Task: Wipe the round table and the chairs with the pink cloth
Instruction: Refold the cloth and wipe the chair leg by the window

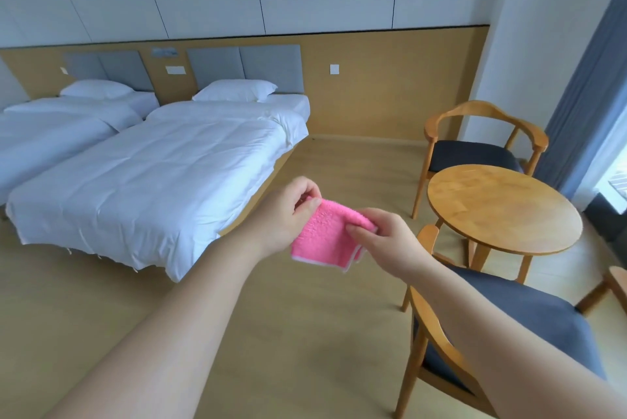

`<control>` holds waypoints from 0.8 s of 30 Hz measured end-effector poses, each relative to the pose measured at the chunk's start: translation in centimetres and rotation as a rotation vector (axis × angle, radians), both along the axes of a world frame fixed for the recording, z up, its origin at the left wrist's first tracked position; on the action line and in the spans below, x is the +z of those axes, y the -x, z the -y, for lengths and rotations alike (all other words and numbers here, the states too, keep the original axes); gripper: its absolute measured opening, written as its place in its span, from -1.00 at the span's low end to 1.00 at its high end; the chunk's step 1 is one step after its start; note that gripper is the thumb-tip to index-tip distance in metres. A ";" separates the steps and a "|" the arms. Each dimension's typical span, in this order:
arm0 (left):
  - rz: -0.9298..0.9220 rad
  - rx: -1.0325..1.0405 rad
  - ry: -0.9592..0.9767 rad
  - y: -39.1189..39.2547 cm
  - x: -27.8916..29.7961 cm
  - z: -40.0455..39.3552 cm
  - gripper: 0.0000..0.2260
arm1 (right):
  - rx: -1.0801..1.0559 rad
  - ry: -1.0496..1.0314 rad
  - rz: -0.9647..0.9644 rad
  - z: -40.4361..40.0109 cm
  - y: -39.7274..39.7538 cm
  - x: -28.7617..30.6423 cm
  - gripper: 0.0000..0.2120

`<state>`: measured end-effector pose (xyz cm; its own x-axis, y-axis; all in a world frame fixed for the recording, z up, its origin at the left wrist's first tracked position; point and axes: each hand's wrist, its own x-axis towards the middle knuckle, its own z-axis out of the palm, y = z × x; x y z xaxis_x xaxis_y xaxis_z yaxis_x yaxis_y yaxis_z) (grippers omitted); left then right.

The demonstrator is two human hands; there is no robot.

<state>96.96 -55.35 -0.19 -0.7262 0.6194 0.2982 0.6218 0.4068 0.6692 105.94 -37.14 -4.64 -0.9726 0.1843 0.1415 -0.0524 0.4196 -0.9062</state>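
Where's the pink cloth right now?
The pink cloth is mid-air at centre of the head view, pinched between the left hand and right hand, left of the round table.

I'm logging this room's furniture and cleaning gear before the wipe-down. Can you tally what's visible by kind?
Beds: 2
Pillows: 2
Chairs: 2
Round table: 1
Pink cloth: 1, held between the left hand and the right hand
Total: 8
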 end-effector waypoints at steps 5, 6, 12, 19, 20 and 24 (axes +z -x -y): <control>0.078 0.000 0.055 4.2 0.3 -3.4 -0.82 | -0.056 0.057 -0.020 -4.4 5.6 0.1 -0.85; 0.098 -0.002 0.084 5.2 0.4 -3.8 -0.81 | -0.049 0.048 -0.028 -5.1 6.8 0.3 -0.84; 0.194 0.010 0.085 11.8 0.3 -5.5 -0.89 | -0.004 0.046 -0.051 -7.9 13.2 0.9 -0.92; 0.086 -0.038 0.086 21.6 -0.9 -7.1 -0.97 | -0.030 -0.017 -0.022 -9.7 21.9 0.5 -0.89; 0.081 -0.056 0.081 23.5 -1.1 -7.3 -0.97 | -0.046 -0.033 -0.024 -9.9 23.5 0.4 -0.90; 0.071 -0.150 0.063 32.1 -1.8 -8.8 -0.97 | -0.155 -0.073 -0.034 -10.5 30.1 -0.2 -0.93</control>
<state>64.86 -46.53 -1.97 -0.6418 0.7386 0.2064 0.6307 0.3553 0.6899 75.84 -26.64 -4.79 -0.9278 0.3194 0.1927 -0.0124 0.4901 -0.8716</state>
